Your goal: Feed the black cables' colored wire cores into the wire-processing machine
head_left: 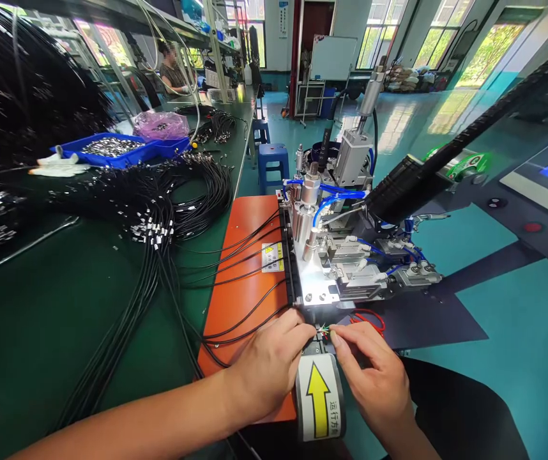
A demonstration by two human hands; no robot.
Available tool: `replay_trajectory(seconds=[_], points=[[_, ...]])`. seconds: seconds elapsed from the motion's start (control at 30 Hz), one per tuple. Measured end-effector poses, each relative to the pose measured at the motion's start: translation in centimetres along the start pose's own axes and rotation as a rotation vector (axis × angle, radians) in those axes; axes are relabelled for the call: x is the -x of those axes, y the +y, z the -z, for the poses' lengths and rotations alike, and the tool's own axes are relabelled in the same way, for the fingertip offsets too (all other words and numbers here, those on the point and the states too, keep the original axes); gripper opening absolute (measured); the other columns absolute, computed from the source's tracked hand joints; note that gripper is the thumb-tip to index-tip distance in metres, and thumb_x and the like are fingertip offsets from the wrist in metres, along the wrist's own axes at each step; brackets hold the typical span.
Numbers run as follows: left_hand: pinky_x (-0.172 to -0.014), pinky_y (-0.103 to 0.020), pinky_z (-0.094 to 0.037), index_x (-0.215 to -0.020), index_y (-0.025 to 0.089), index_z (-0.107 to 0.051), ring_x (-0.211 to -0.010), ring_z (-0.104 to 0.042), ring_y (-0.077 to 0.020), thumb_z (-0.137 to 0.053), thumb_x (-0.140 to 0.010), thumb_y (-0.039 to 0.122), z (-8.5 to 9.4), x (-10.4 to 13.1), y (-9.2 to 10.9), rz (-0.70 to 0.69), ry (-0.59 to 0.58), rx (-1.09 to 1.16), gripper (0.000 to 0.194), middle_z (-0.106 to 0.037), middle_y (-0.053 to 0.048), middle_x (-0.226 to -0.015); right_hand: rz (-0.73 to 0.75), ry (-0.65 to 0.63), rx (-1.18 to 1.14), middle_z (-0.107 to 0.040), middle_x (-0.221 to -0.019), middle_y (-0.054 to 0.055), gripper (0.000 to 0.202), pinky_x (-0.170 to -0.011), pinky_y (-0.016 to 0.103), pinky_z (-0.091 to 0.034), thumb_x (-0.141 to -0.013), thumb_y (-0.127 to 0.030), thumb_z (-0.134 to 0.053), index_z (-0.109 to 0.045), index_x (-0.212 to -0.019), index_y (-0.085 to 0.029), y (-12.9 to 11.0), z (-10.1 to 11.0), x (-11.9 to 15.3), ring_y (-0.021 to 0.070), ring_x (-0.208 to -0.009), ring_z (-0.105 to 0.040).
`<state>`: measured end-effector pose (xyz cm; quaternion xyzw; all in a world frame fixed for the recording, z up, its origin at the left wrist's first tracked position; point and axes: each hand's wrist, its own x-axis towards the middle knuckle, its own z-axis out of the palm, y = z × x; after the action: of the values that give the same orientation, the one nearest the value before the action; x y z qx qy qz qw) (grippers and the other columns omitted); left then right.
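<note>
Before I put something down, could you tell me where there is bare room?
The widest bare patch is on the green tabletop, between the metal rod and the slanting black cables. Crowded: farther back, at the cable coil and blue tray; on the orange panel, crossed by more cables; and at the coloured wires, between left hand and right hand.

factory workshop: machine (313,276), cable coils (214,195)
</note>
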<state>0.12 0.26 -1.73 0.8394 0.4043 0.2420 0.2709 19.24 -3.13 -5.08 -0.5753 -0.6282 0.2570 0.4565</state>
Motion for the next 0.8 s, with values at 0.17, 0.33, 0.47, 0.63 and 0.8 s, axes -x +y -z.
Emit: replay_trajectory(seconds=[0.17, 0.33, 0.47, 0.63, 0.8], points=[[-0.074, -0.028, -0.053, -0.104, 0.019, -0.067, -0.084, -0.059, -0.0187, -0.044, -0.096, 0.016, -0.08, 0.05, -0.12, 0.001, -0.001, 0.003, 0.024, -0.059, -0.007, -0.092, -0.017, -0.013, -0.025, -0.07, -0.087, 0.004, 0.011, -0.075, 0.031, -0.051, -0.091, -0.025, -0.063, -0.073, -0.093, -0.023, -0.14, -0.06, -0.01, 0.0206, -0.081, -0.067], [-0.073, -0.029, -0.053, -0.104, 0.018, -0.067, -0.083, -0.059, -0.0192, -0.045, -0.095, 0.015, -0.11, 0.06, -0.17, 0.01, -0.013, -0.002, 0.024, -0.059, -0.007, -0.091, -0.032, -0.033, -0.025, -0.07, -0.089, 0.004, 0.011, -0.076, 0.031, -0.05, -0.092, -0.025, -0.062, -0.073, -0.094, -0.025, -0.25, -0.03, 0.24, 0.0203, -0.084, -0.066], [-0.073, -0.029, -0.053, -0.104, 0.018, -0.067, -0.084, -0.059, -0.0195, -0.045, -0.095, 0.014, -0.15, 0.1, -0.19, 0.005, -0.016, 0.011, 0.023, -0.059, -0.007, -0.092, -0.051, -0.047, -0.01, -0.07, -0.09, 0.003, 0.011, -0.077, 0.03, -0.05, -0.092, -0.025, -0.062, -0.072, -0.095, -0.025, -0.2, 0.12, 0.36, 0.0201, -0.084, -0.066], [-0.074, -0.03, -0.052, -0.103, 0.018, -0.067, -0.084, -0.059, -0.0195, -0.046, -0.094, 0.013, -0.22, 0.15, -0.31, 0.003, -0.01, 0.008, 0.023, -0.059, -0.007, -0.092, -0.072, -0.02, -0.026, -0.068, -0.089, 0.004, 0.009, -0.074, 0.03, -0.05, -0.092, -0.027, -0.062, -0.071, -0.091, -0.025, 0.37, 0.03, 0.34, 0.0199, -0.083, -0.065], [-0.074, -0.03, -0.053, -0.105, 0.018, -0.067, -0.084, -0.059, -0.0195, -0.046, -0.095, 0.013, -0.23, 0.03, -0.34, 0.007, -0.015, 0.011, 0.023, -0.059, -0.007, -0.093, -0.08, 0.001, -0.019, -0.067, -0.088, 0.003, 0.008, -0.074, 0.029, -0.05, -0.091, -0.026, -0.063, -0.071, -0.091, -0.024, 0.44, 0.03, 0.21, 0.019, -0.082, -0.064]])
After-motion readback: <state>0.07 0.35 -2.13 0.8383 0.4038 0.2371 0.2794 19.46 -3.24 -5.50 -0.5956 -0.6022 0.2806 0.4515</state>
